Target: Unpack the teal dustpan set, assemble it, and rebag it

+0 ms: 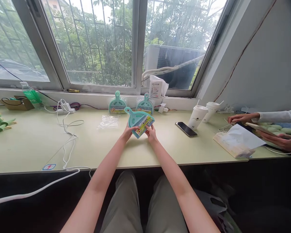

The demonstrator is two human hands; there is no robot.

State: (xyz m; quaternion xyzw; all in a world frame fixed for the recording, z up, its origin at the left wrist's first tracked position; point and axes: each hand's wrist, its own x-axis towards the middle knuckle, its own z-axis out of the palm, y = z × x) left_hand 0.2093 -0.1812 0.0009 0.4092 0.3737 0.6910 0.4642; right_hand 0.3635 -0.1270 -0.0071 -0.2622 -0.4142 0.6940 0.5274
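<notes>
Between my two hands is a small teal dustpan (139,120) with a brush nested in it and a yellow printed label across the front. It is tilted, its handle pointing up and left. My left hand (128,132) grips its lower left side, and my right hand (150,132) holds the lower right side. Behind it, two similar dustpan sets, one at left (117,103) and one at right (145,103), lean against the wall below the window. A crumpled clear plastic wrapper (109,122) lies on the table just left of my hands.
To the right are a phone (186,129), white cups (198,117) and a tissue pack (232,142). Another person's hands (244,118) are at the far right. White cables (69,139), a power strip (66,109) and a green bottle (30,94) are on the left.
</notes>
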